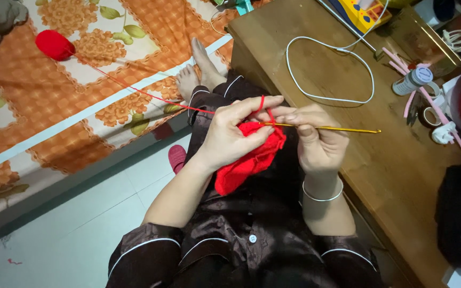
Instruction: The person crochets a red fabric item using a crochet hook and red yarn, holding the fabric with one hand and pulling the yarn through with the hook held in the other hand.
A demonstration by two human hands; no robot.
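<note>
We see the left hand (230, 136) closed around a piece of red crochet work (249, 157), thumb and fingers pinching its top edge, with the red yarn (134, 88) looped over the raised forefinger. The work hangs from that hand above the lap, between the bed and the counter. The right hand (316, 138) is closed on a thin golden crochet hook (337, 128), held near its working end; the hook's tip sits in the red stitches just beside the left fingers, and its handle points out over the counter (390, 176). The yarn runs taut from the forefinger across to a red yarn ball (54, 45) lying on the orange flowered bedcover (38, 117), well apart from the hands. On the counter, beyond the hook, lies a loop of white cable (294, 80). A silver bangle (324, 196) circles the right wrist.
</note>
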